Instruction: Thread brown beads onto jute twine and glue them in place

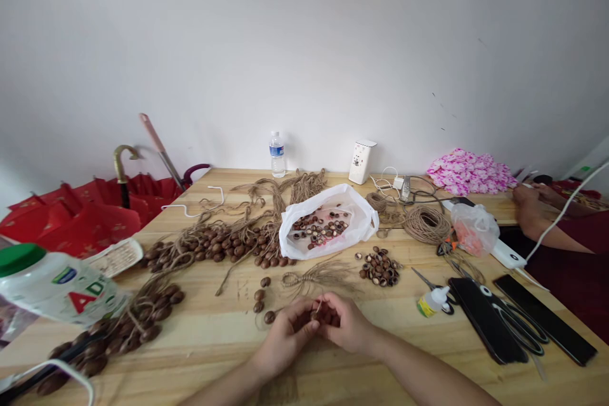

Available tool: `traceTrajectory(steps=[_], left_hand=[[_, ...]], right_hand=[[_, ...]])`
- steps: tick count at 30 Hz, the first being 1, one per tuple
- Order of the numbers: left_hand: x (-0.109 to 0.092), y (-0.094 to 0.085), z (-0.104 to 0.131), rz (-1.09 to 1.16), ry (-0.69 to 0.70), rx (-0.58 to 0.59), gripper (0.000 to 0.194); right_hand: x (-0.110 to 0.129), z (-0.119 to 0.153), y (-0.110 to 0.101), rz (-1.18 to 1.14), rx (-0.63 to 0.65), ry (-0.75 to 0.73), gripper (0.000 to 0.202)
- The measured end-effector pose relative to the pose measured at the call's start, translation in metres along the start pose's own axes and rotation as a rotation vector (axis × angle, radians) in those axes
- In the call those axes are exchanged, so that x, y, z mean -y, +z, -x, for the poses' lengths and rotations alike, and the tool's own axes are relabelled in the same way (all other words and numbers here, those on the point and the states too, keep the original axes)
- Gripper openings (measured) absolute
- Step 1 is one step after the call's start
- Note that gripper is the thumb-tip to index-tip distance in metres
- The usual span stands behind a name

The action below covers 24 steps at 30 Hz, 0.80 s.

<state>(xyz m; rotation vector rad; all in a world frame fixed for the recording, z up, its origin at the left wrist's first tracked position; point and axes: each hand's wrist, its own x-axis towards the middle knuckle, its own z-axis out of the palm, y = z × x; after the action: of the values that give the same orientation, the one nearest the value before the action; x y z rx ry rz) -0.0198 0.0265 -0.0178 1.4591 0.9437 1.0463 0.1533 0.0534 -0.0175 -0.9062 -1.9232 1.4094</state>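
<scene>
My left hand (291, 335) and my right hand (349, 325) meet low in the middle of the view, both with fingers closed. Pinched between their fingertips is a small brown nutshell (314, 315), partly hidden, with a thin strand rising from it. Just beyond the fingers lies a knotted bundle of jute cords (309, 279) with frayed ends. Several whole brown nuts (259, 295) sit to the left of my left hand. Farther right is a heap of cut nutshells (380, 268). A white plastic bag (328, 222), open at the top, contains more shell pieces.
Strung nuts (223, 241) spread across the left side, near a white bottle with a green cap (61, 285). A glue bottle (432, 301), scissors (518, 323), phones (483, 317) and a cord coil (427, 224) lie right. Another person's hand (526, 209) is at the far right.
</scene>
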Motion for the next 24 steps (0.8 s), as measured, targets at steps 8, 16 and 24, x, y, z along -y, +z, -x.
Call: traceTrajectory(steps=[8,16,24], left_hand=[[-0.0019,-0.0001,-0.0003,0.002,0.004,0.002,0.023],[-0.0032,0.0003,-0.0006,0.006,0.01,0.011,0.021],[-0.0042,0.0,0.0,0.0,0.01,0.01,0.023]], right_hand=[[0.0007,0.0,-0.0003,0.005,0.009,0.0,0.025],[0.0008,0.0002,-0.0003,-0.003,0.011,-0.006,0.027],[-0.0023,0.0,-0.0006,0.003,0.019,0.009,0.027]])
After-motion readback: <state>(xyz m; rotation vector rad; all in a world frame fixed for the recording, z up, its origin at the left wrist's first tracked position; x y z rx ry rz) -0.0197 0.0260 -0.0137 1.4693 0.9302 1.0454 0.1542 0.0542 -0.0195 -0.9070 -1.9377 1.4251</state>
